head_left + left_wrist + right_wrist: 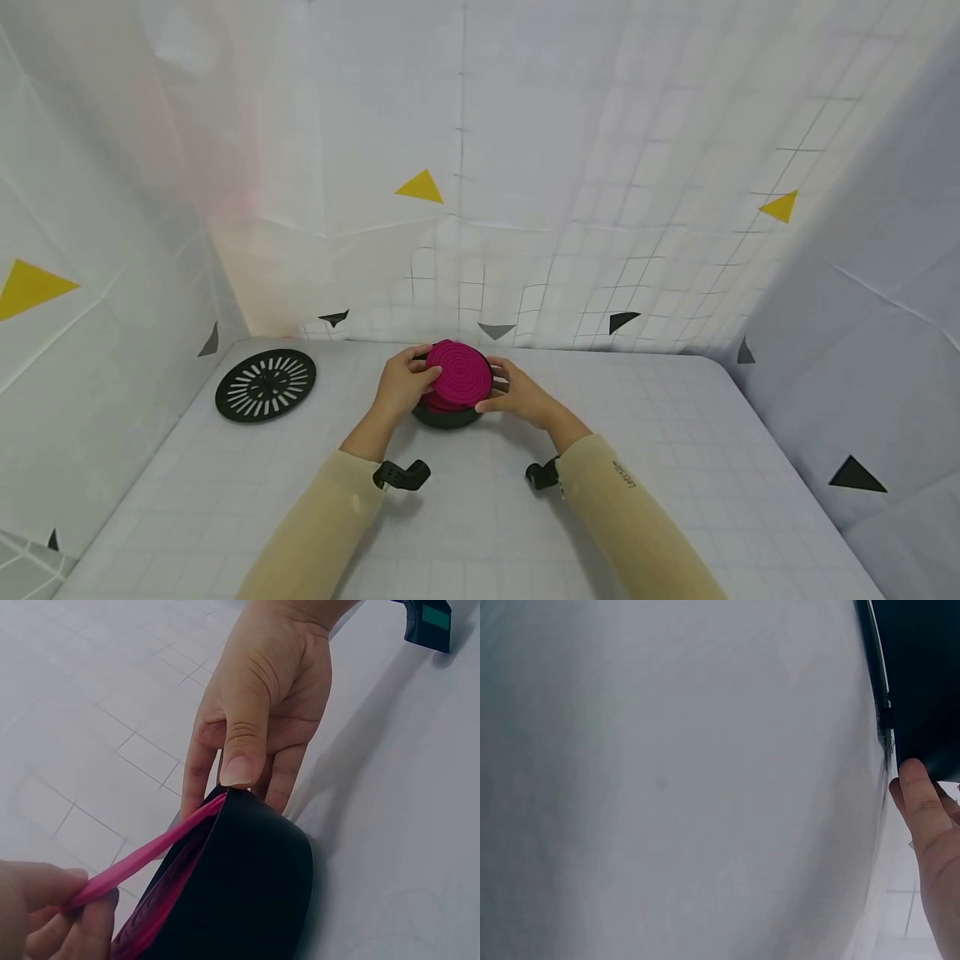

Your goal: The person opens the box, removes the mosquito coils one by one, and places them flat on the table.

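A round pink coaster [460, 375] with concentric rings stands tilted in a round black holder [450, 418]. My left hand [401, 385] pinches the coaster's edge between thumb and fingers. In the left wrist view that hand [52, 907] is at lower left, and the coaster [150, 851] appears edge-on. Further pink ringed coasters [154, 907] lie inside the holder. On the other side, my right hand [525, 396] grips the holder's wall, thumb at the near side. Only part of the dark holder and right hand [930, 832] shows in the right wrist view.
A black disc [266, 385] with radial slots lies flat at the table's far left. White sheets with yellow and black triangles hang behind and beside the white table [465, 517]. A black wrist device [401, 475] sits on each sleeve.
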The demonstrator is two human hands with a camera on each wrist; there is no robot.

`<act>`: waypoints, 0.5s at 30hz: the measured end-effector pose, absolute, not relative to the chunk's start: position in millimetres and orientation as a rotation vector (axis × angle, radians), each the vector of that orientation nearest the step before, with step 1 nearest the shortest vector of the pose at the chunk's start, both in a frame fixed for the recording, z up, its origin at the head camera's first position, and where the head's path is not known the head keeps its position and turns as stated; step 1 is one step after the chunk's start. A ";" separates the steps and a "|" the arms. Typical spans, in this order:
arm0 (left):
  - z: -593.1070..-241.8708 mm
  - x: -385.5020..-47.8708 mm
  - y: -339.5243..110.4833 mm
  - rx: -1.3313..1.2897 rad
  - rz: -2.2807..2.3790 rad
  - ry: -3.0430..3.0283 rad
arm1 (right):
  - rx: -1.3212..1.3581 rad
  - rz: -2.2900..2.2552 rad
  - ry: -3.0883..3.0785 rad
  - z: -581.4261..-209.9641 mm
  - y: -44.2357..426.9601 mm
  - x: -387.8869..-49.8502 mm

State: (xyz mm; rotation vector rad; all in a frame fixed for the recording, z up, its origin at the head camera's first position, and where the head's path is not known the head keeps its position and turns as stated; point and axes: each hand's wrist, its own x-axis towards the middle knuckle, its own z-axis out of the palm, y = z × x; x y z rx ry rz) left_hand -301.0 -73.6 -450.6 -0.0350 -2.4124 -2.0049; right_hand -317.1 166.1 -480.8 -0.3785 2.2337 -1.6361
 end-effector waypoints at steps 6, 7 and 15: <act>-451.3 -300.5 -74.0 -0.056 -2.024 -2.388 | -0.378 -1.640 2.229 -479.9 166.7 -317.4; -451.5 -300.5 -74.0 -0.058 -2.028 -2.384 | -0.378 -1.641 2.229 -480.0 166.9 -317.5; -454.6 -300.8 -77.4 -0.046 -2.070 -2.347 | -0.385 -1.647 2.221 -482.8 167.3 -318.8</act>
